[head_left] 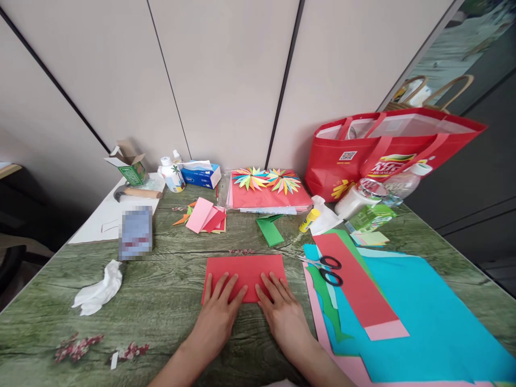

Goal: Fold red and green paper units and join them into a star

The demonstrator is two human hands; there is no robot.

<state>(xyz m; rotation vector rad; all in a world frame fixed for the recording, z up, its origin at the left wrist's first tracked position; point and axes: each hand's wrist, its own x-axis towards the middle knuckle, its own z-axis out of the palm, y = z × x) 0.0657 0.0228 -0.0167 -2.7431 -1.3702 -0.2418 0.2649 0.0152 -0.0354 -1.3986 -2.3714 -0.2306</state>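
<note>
A red sheet of paper [244, 271], apparently folded, lies flat on the table in front of me. My left hand [220, 306] rests on its lower left part, fingers spread and stretched out. On the lower right part lies my right hand [280, 303], its fingers also extended flat against the paper. Just beyond the sheet is a folded green paper piece [271, 230]. Scissors with black handles [331, 270] lie to the right, on top of coloured paper. A yellow glue stick [309, 220] stands tilted near a crumpled tissue.
Large blue paper [423, 312] and a red strip [358, 279] cover the right side. Behind are two multicoloured paper stars [268, 180], a blue tissue box [200, 174] and a red bag [346, 161]. A sickle-like tool [139, 192] and crumpled tissue [99, 288] lie left.
</note>
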